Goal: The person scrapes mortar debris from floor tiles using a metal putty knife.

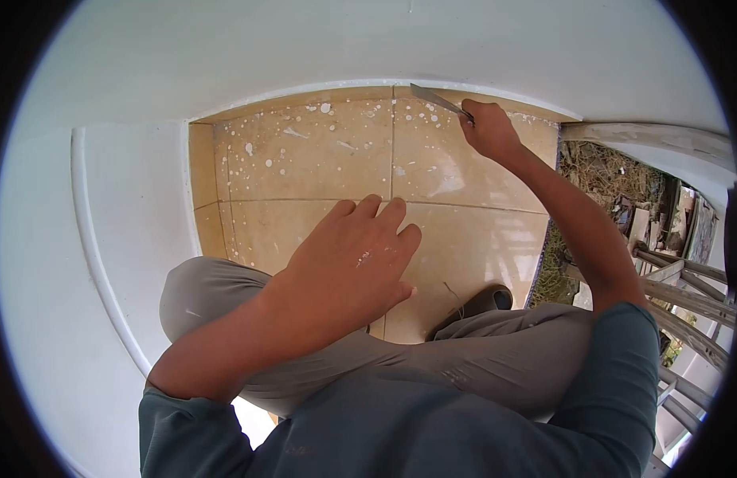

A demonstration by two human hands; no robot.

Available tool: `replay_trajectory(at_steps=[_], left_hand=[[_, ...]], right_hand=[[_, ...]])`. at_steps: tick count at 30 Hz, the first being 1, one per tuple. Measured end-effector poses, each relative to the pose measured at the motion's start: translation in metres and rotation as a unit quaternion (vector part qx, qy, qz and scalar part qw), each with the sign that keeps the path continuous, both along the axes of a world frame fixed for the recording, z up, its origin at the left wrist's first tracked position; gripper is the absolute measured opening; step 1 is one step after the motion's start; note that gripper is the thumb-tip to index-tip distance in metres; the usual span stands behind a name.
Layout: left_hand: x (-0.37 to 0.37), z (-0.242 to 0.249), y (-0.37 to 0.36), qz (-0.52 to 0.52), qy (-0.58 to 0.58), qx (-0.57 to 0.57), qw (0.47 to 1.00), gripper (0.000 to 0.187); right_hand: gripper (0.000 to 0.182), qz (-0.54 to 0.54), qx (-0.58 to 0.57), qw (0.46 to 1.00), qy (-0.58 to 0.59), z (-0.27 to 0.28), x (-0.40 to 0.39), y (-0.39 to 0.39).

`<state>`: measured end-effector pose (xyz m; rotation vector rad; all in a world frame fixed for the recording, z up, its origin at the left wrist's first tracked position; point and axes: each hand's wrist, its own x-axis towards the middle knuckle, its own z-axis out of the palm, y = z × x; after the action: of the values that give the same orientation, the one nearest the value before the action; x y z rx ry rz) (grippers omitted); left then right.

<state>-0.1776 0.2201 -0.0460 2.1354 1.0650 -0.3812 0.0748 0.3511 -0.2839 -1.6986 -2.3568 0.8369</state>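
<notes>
My right hand [491, 131] is closed around the handle of a putty knife [437, 99]. Its flat metal blade points left, with the tip at the top edge of the tile skirting [336, 96] where it meets the white wall [368, 48]. Most of the handle is hidden inside my fist. Over the middle of the floor is my left hand [356, 243], back up, its fingers apart and slightly bent, holding nothing. Small white specks mark its knuckles. White paint drops and smears [293, 133] dot the beige floor tiles [304, 171], mostly near the wall.
A white panel with a raised moulding [97, 263] stands on the left. My shoe [492, 298] rests on the tiles at the lower right. Beyond the tile edge are dry grass [603, 167] and a wooden ladder-like frame [687, 299].
</notes>
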Motion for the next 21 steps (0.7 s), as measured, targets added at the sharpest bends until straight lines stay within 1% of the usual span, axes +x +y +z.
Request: replay_trajectory(at_steps=[3,4,7,9,12,14,17,20,21], left_hand=[[0.002,-0.013,-0.008,-0.021,-0.066,-0.004,0.998,0.052],[0.001,-0.012,-0.007,-0.021,-0.058,-0.004,0.998,0.052],[-0.001,-0.009,-0.003,-0.003,-0.023,0.000,1.000,0.051],[0.003,-0.004,-0.001,0.003,0.018,-0.001,1.000,0.051],[0.012,-0.013,-0.004,-0.025,-0.029,-0.024,0.999,0.050],[0.015,-0.018,-0.005,-0.034,-0.024,-0.021,0.999,0.050],[0.015,-0.012,-0.004,-0.028,-0.011,-0.020,0.999,0.050],[0.009,-0.009,-0.007,-0.027,-0.002,0.000,1.000,0.051],[0.012,-0.010,-0.009,-0.036,-0.008,0.008,0.999,0.052]], right_hand=[[0.018,0.005,0.014,1.000,0.023,-0.005,-0.025,0.000],[0.018,0.027,0.049,0.997,0.046,-0.007,-0.017,0.000],[0.017,-0.005,-0.010,1.000,-0.002,0.009,0.013,0.004],[0.017,0.004,-0.004,1.000,-0.008,0.006,0.019,0.004],[0.016,0.014,0.007,1.000,0.006,0.004,0.000,0.003],[0.016,0.018,0.006,0.999,0.025,0.008,-0.013,0.004],[0.016,0.031,0.026,0.999,0.020,0.007,0.007,0.006],[0.017,0.038,-0.010,0.999,-0.002,0.005,0.028,0.017],[0.017,0.042,-0.002,0.999,0.014,0.002,0.020,0.015]])
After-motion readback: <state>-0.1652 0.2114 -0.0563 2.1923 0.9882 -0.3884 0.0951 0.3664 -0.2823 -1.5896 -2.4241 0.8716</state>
